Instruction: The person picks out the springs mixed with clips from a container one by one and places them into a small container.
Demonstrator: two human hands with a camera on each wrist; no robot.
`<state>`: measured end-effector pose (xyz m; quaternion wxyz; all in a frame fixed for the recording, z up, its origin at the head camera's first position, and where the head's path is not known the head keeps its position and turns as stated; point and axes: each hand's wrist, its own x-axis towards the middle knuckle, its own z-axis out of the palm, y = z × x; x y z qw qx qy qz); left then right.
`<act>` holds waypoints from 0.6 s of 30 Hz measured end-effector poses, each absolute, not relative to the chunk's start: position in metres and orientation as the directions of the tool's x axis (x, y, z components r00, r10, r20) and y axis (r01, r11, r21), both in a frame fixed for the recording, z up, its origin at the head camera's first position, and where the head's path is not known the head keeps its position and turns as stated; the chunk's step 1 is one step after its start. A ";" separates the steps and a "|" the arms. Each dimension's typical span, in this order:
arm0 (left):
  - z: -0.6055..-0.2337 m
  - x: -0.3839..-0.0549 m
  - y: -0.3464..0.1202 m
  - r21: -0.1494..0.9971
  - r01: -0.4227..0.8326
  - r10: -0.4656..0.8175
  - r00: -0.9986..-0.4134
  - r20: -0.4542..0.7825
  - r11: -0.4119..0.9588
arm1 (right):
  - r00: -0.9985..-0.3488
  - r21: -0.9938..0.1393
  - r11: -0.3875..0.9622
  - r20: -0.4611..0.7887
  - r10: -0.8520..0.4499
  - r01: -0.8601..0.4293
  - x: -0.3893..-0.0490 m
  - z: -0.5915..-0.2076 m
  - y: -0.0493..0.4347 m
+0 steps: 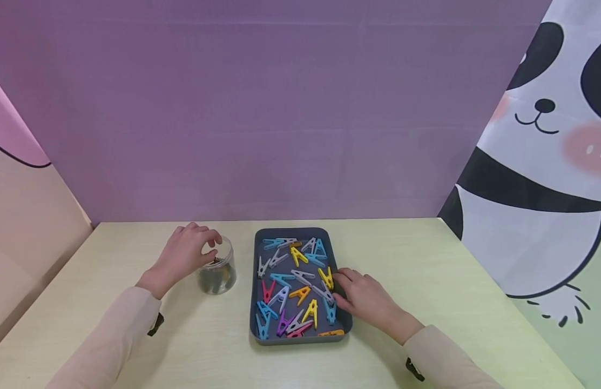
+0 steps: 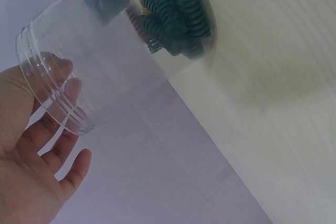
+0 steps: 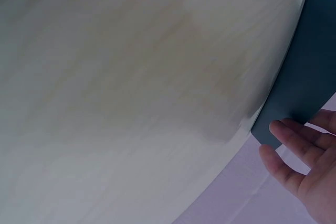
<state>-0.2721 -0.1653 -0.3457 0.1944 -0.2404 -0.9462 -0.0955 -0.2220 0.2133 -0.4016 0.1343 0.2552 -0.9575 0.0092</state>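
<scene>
My left hand (image 1: 190, 248) hovers over the mouth of a clear jar (image 1: 217, 278). In the left wrist view, fingertips (image 2: 73, 85) show through the clear threaded rim, bent but with no spring between them. Dark green coil springs (image 2: 170, 17) lie at the jar's bottom, with an orange and a reddish one among them. My right hand (image 1: 365, 296) rests at the right side of a dark grey tray (image 1: 301, 341). Its fingers lie loosely along the rim, and in the right wrist view they overlap the tray's outer wall. Small plastic clothespins (image 1: 310, 312) in several colours are scattered inside.
Jar and tray stand side by side on a pale wood-grain table (image 1: 426, 270), a narrow gap between them. A purple backdrop (image 1: 261, 119) rises along the table's far edge. A panda picture (image 1: 538, 178) hangs at the right.
</scene>
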 end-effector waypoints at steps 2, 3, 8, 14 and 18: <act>-0.345 -0.272 -0.165 0.086 0.491 0.417 -0.809 0.413 0.867 | -0.833 0.053 0.870 0.262 -0.487 -0.491 -0.222 -0.401 0.213; -0.345 -0.272 -0.165 0.085 0.492 0.418 -0.808 0.415 0.867 | -0.833 0.055 0.869 0.261 -0.487 -0.491 -0.222 -0.401 0.213; -0.344 -0.270 -0.164 0.079 0.489 0.416 -0.807 0.419 0.869 | -0.836 0.057 0.871 0.255 -0.486 -0.489 -0.222 -0.401 0.213; -0.344 -0.271 -0.164 0.067 0.493 0.420 -0.798 0.433 0.867 | -0.837 0.055 0.871 0.254 -0.484 -0.488 -0.222 -0.402 0.213; -0.343 -0.272 -0.161 0.052 0.494 0.425 -0.793 0.438 0.868 | -0.838 0.055 0.871 0.251 -0.485 -0.488 -0.223 -0.403 0.214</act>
